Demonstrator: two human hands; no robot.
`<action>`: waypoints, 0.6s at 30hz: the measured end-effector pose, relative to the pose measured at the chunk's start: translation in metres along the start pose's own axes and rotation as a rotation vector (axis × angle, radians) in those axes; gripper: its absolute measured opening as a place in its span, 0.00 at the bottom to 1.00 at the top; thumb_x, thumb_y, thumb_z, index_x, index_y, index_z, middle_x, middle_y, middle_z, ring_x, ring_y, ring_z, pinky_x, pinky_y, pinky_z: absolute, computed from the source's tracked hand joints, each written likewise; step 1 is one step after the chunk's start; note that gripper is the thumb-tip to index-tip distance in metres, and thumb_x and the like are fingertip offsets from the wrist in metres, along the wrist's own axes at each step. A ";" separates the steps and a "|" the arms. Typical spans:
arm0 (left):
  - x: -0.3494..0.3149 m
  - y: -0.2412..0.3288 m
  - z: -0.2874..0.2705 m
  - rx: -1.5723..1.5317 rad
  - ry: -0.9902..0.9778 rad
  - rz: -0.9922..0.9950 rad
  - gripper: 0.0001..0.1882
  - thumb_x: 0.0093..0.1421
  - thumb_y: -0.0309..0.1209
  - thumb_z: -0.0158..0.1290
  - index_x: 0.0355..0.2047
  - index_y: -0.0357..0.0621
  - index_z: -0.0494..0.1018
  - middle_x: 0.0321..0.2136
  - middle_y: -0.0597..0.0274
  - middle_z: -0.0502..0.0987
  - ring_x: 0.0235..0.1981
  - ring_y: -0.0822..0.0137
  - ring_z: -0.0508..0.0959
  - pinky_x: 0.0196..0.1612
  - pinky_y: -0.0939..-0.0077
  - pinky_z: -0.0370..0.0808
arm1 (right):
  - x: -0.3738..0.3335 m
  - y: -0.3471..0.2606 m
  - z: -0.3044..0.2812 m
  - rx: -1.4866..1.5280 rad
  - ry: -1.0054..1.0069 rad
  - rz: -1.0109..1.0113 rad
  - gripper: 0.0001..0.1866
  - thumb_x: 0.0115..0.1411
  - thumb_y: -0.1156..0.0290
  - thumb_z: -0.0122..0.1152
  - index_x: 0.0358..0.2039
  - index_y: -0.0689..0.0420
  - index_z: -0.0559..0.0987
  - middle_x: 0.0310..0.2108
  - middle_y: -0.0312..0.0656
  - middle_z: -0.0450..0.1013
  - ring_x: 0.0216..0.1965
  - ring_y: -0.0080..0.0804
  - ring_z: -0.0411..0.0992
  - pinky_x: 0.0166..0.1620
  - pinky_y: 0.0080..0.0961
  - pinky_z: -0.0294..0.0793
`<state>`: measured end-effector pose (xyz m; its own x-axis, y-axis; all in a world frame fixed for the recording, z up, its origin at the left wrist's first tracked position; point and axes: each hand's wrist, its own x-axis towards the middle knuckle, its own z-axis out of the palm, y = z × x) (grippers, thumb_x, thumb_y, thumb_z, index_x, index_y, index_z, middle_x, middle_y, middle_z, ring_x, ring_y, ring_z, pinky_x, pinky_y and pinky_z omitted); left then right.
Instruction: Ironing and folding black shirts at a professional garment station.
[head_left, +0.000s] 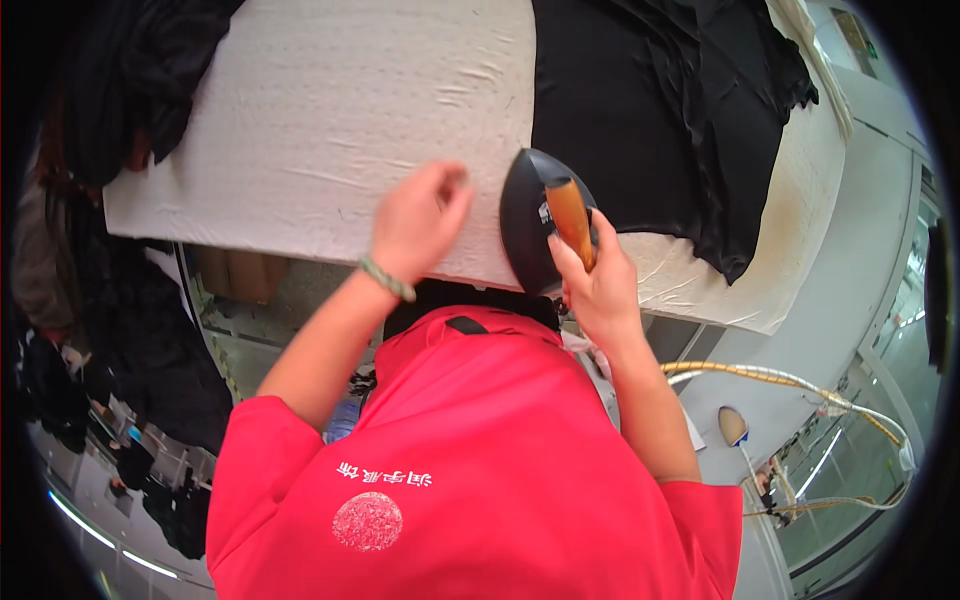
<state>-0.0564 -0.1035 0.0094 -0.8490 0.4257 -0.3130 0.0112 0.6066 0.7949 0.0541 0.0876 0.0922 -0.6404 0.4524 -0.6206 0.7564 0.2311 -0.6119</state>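
My right hand (pixel 605 285) is closed round the wooden handle (pixel 570 222) of a dark iron (pixel 527 225). The iron is at the near edge of the padded board, with its pointed end away from me, just left of a black garment (pixel 625 130). My left hand (pixel 420 220) hovers over the near edge of the board, left of the iron and apart from it. Its fingers are loosely curled and a little blurred, with a gap to the thumb and nothing visible between them. A braided band (pixel 388 279) circles the left wrist.
The pale padded board (pixel 350 110) spans the view, scorched brown at its right side. Dark cloth (pixel 150 80) is heaped at far left, with more black cloth (pixel 150 340) hanging below. A yellow-and-white hose (pixel 770 376) loops at right. Cardboard (pixel 240 275) shows beneath the board.
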 end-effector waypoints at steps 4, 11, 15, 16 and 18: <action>0.138 0.012 -0.016 0.084 0.245 0.369 0.14 0.60 0.35 0.61 0.43 0.41 0.78 0.30 0.57 0.81 0.31 0.60 0.82 0.35 0.67 0.79 | -0.006 0.003 0.009 0.055 0.083 0.073 0.36 0.62 0.58 0.68 0.61 0.71 0.67 0.30 0.50 0.80 0.33 0.35 0.80 0.38 0.30 0.77; 0.282 0.070 -0.015 0.224 0.006 0.307 0.12 0.57 0.36 0.62 0.37 0.41 0.81 0.32 0.53 0.82 0.36 0.52 0.82 0.41 0.62 0.79 | 0.023 -0.023 0.013 0.006 0.159 0.088 0.38 0.62 0.55 0.68 0.60 0.73 0.66 0.32 0.54 0.80 0.35 0.43 0.81 0.41 0.32 0.78; 0.292 0.067 -0.020 0.150 0.061 0.441 0.13 0.55 0.38 0.63 0.33 0.40 0.81 0.26 0.51 0.81 0.32 0.52 0.83 0.39 0.62 0.79 | 0.054 -0.044 0.013 0.038 0.165 0.024 0.40 0.61 0.53 0.68 0.59 0.76 0.67 0.32 0.55 0.80 0.36 0.47 0.81 0.41 0.33 0.78; 0.294 0.064 -0.018 0.149 0.059 0.442 0.13 0.55 0.38 0.63 0.33 0.40 0.81 0.26 0.51 0.81 0.32 0.52 0.83 0.39 0.62 0.79 | 0.063 -0.050 0.014 0.039 0.190 -0.009 0.36 0.62 0.56 0.67 0.58 0.73 0.69 0.28 0.47 0.76 0.30 0.36 0.76 0.35 0.28 0.74; 0.297 0.057 -0.015 0.146 0.093 0.442 0.12 0.55 0.37 0.62 0.32 0.40 0.80 0.27 0.50 0.82 0.32 0.52 0.83 0.38 0.62 0.79 | 0.081 -0.064 0.014 0.038 0.237 -0.073 0.27 0.64 0.61 0.67 0.57 0.67 0.73 0.19 0.31 0.69 0.18 0.14 0.65 0.22 0.17 0.67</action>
<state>-0.3157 0.0472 -0.0302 -0.7897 0.6066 0.0918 0.4507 0.4720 0.7577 -0.0480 0.0976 0.0746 -0.6407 0.6261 -0.4444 0.7007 0.2403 -0.6717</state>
